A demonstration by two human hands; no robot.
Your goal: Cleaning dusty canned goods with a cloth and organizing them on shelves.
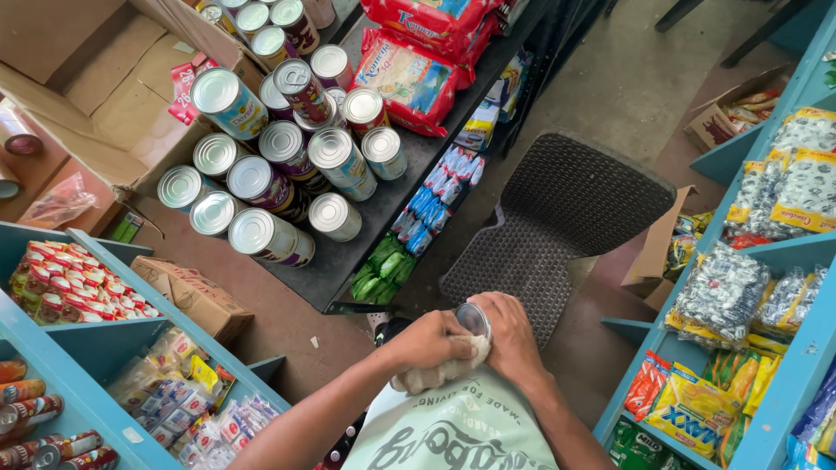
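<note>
My right hand grips a small tin can; its silver top faces up, close in front of my chest. A crumpled off-white cloth is bunched in my left hand and pressed against the can's side. The two hands meet around the can, so most of its body is hidden. Below them is my pale green printed shirt.
A black shelf ahead carries several upright tin cans and red snack packets. An open cardboard box sits at the far left. A black woven chair stands to the right. Blue shelves with packets flank both sides.
</note>
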